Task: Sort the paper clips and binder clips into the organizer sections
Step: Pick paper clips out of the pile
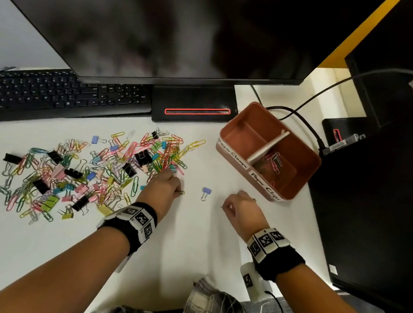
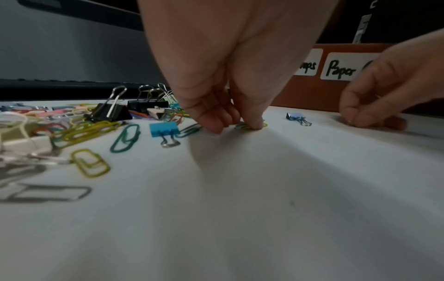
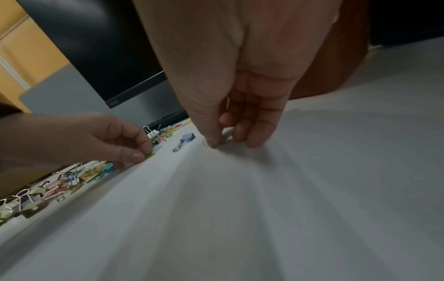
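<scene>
A heap of coloured paper clips and binder clips (image 1: 92,167) lies on the white desk, left of centre. At its right edge my left hand (image 1: 179,192) pinches a yellow-green paper clip (image 2: 250,125) against the desk. My right hand (image 1: 225,206) is further right, thumb and forefinger pinching a small pale paper clip (image 3: 205,142) flat on the surface. A lone lilac binder clip (image 1: 206,192) sits between the hands. The brown organizer (image 1: 231,157) stands behind the right hand; its white divider (image 1: 267,149) splits it, and several paper clips (image 1: 275,162) lie in the near-right section. The far-left section looks bare.
A black keyboard (image 1: 49,94) and the monitor base (image 1: 193,109) run along the back under a large monitor (image 1: 164,31). A black cable (image 1: 305,122) trails behind the organizer. A black computer case (image 1: 393,196) borders the desk on the right.
</scene>
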{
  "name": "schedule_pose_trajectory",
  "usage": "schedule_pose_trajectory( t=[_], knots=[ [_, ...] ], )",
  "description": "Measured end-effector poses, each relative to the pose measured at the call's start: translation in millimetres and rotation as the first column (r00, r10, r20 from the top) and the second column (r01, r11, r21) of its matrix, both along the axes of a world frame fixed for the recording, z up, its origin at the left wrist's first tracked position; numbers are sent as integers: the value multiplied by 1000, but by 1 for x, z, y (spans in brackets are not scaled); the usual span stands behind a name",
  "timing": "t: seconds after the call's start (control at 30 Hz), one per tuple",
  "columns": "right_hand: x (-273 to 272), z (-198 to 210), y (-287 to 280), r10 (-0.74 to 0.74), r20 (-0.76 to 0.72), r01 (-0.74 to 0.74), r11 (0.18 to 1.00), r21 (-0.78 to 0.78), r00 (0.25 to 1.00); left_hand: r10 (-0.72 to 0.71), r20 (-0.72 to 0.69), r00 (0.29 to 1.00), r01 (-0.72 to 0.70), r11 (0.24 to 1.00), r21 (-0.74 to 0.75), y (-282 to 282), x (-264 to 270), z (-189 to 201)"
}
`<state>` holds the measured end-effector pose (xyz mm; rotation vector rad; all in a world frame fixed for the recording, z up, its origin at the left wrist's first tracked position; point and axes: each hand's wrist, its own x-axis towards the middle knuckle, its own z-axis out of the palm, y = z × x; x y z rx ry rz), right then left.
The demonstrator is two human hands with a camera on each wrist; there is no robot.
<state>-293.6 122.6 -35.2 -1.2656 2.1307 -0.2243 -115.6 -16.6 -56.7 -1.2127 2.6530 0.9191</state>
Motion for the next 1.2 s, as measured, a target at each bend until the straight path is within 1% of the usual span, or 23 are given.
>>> schedule_pose_trajectory(
  t=[0.07,0.13,0.2,0.27,0.33,0.43,0.5,0.57,0.7,0.77,0.83,0.9,0.97,1.03,1.1,1.13,1.17,1.2],
  knots=[
    [4,2,-16,10,24,-8,998,-67,1000,3,10,1000,-3,1000,6,0,7,-2],
    [9,3,-38,42,47,-33,985,-171,998,27,28,999,-27,999,16,-1,14,-4],
    [15,5,-63,96,14,-91,974,-208,995,34,46,998,-35,999,13,-2,19,-4],
    [21,8,-90,140,-29,-143,970,-197,990,15,67,998,-16,1000,14,0,23,-4],
    [23,10,-113,175,-42,-179,972,-151,984,5,88,996,-5,1000,10,1,26,-3],
    [24,9,-134,228,-6,-228,972,-59,974,-21,108,994,27,998,-52,3,30,-4],
    [26,4,-137,255,-21,-256,966,-46,967,-47,125,991,56,996,-70,4,34,-5],
    [29,-1,-136,245,-47,-247,966,-69,968,-63,149,987,75,994,-77,4,37,-5],
    [32,-7,-136,239,-63,-244,965,-98,969,-55,160,986,66,996,-65,2,35,-1],
    [31,-6,-140,246,-60,-251,963,-94,967,-53,193,980,69,994,-81,4,31,3],
    [31,-4,-143,224,-42,-227,970,-87,974,-58,234,971,80,993,-87,7,30,6],
    [31,-2,-144,166,-2,-165,982,-92,986,-58,214,975,80,992,-93,8,31,6],
    [29,-2,-143,121,38,-118,990,-77,992,-25,169,985,36,998,-58,7,34,4],
    [28,-4,-143,117,51,-114,992,-60,992,98,48,994,-98,995,-5,2,35,5],
    [27,-5,-142,139,23,-139,990,-36,990,237,-104,966,-235,971,31,-6,33,12],
    [27,-6,-140,149,9,-149,988,-29,989,283,-152,947,-279,959,44,-11,30,15],
    [28,-6,-138,154,0,-154,988,-21,988,303,-165,938,-298,953,55,-16,28,18],
    [28,-7,-136,156,-2,-156,988,-14,988,310,-147,940,-302,951,73,-21,25,20]
  ],
)
